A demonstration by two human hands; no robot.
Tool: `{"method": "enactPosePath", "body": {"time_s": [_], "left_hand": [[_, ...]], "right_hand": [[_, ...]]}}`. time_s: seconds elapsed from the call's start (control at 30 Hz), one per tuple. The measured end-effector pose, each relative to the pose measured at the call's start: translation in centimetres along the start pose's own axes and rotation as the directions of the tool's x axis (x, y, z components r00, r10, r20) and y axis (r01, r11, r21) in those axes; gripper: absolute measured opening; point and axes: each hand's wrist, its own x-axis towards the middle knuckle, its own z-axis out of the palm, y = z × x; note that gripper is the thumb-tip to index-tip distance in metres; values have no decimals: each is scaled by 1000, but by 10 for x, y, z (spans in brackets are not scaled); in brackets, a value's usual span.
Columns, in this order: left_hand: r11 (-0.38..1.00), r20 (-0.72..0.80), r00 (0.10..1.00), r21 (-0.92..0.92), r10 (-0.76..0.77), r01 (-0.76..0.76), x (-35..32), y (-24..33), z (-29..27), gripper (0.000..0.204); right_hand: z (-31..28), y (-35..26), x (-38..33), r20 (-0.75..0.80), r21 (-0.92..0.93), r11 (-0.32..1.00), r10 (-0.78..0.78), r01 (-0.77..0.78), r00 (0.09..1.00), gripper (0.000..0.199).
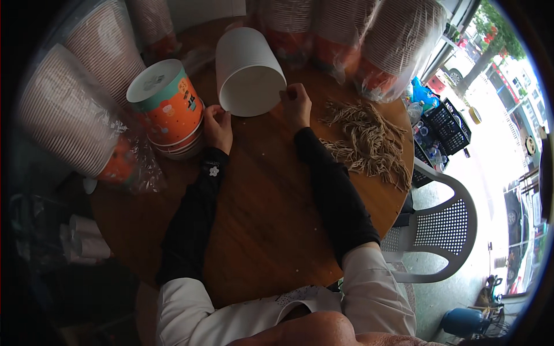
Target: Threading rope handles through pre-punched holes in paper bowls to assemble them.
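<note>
In front of me at the far middle of the round table, a white paper tub (pixel 226 60) is tilted with its open mouth toward me. Ridges along its side look like several tubs nested together. My right hand (pixel 297 105) pinches the rim on the right. At the lower left of the rim, my left hand (pixel 219 130) is closed, thumb and fingertips at the edge. Just left of that hand stands an upside-down stack of orange and green printed paper tubs (pixel 173 109). A pile of tan cords (pixel 372 138) lies to the right of my right hand.
Tall plastic-wrapped stacks of tubs (pixel 66 109) line the left, and more wrapped stacks (pixel 398 43) stand along the back. The wooden table (pixel 259 225) has a curved edge. A grey plastic chair (pixel 441 228) and black crates (pixel 447 128) are at the right.
</note>
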Motion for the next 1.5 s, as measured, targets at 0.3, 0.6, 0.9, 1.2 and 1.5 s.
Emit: {"method": "enactPosePath", "body": {"time_s": [0.3,0.6,0.9,1.2,1.5], "left_hand": [[994,59,998,-102,38,-31,1,-2,3,25],[993,168,986,-112,-10,29,-21,-10,-16,29],[974,327,943,-188,-56,123,-67,17,-81,38],[994,485,868,70,-111,88,-78,17,-110,37],[945,623,781,281,-45,-169,-101,69,-123,41]], "right_hand": [[-19,3,-18,100,-112,993,47,-35,994,16],[-51,-28,-61,182,-95,988,-100,119,978,17],[-131,-60,-93,318,13,988,-151,155,936,18],[-206,-32,-68,444,-332,935,40,122,895,13],[-208,-38,-81,416,-700,709,306,87,856,22]]}}
